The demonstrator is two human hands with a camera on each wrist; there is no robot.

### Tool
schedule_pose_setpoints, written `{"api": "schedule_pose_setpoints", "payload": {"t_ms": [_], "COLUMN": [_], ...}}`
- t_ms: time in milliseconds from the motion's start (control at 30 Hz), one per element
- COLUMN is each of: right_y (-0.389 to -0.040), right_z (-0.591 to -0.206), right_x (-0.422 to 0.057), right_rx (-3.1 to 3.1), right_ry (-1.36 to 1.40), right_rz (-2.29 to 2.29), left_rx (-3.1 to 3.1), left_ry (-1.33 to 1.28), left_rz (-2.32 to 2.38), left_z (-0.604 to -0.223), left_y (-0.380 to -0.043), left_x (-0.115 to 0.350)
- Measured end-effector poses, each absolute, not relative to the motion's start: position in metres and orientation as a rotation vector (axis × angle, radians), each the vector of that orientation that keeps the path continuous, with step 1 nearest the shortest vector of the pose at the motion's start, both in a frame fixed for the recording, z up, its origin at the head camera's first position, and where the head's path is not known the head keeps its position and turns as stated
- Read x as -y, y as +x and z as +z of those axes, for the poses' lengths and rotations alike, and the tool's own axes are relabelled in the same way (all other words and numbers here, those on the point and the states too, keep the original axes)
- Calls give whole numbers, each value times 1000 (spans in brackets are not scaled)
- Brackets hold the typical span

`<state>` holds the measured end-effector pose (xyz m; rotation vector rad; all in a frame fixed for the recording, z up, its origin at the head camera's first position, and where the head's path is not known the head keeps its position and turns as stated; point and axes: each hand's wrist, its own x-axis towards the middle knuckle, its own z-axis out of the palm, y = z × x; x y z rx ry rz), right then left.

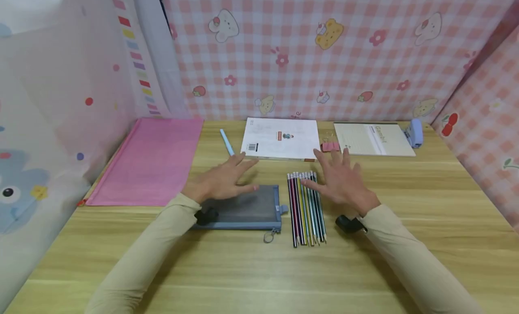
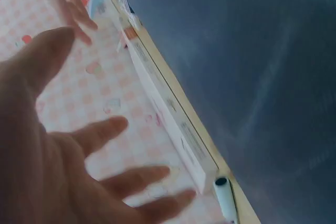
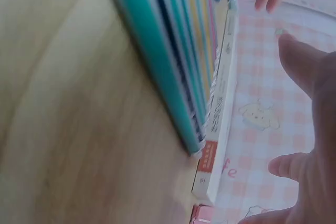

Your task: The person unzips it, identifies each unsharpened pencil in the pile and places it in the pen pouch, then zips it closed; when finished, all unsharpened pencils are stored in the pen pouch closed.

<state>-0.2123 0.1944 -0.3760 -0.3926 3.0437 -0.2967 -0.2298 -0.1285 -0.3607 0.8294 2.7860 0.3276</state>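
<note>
Beige sleeves (image 1: 142, 255) on both arms, black wrist cameras (image 1: 350, 224) strapped at the wrists. Left hand (image 1: 220, 181): spread wide, palm down, raised over the far left part of the pouch, holding nothing. Right hand (image 1: 340, 181): also spread wide, holding nothing, by the far right end of the pencils, thumb reaching left over their eraser ends. Grey-blue mesh zipper pouch (image 1: 243, 211) lies flat under the left hand, with a ring (image 1: 269, 236) at its near right corner. Striped pencils (image 1: 302, 210) sit in a side-by-side row just right of the pouch, erasers far, sharpened tips near. Further out, far side: light-blue pen (image 1: 226, 142) just left of a white book (image 1: 279, 138) lying flat, barcode up; pink binder clip (image 1: 330, 146) right of the book; cream "Gambit" notebook (image 1: 373, 140) right of that; periwinkle stapler (image 1: 414, 133) at the notebook's right end. Far left: pink zip file bag (image 1: 146, 165), flat. All on a wood-grain table (image 1: 243, 278); pink checked cloth (image 1: 284, 39) hangs behind.
</note>
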Motion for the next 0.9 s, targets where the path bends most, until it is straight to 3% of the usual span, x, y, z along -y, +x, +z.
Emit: {"api": "schedule_pose_setpoints", "payload": {"t_ms": [200,467,900], "right_y": [-204,-190,-183], "right_z": [-373,-374,-375], "right_x": [-185,-181,-181], "right_rx": [-3059,-2945,-2905], "right_ry": [-488,-663,-673], "right_rz": [-454,-758,-863], "left_rx": [-2681,-2390,-2358], "left_ry": [1233,1530,1556], "left_rz": [386,520,272], "left_z": [-358,-361,-368], "left_y": [-225,-217,-204], "left_x": [117,95,78]}}
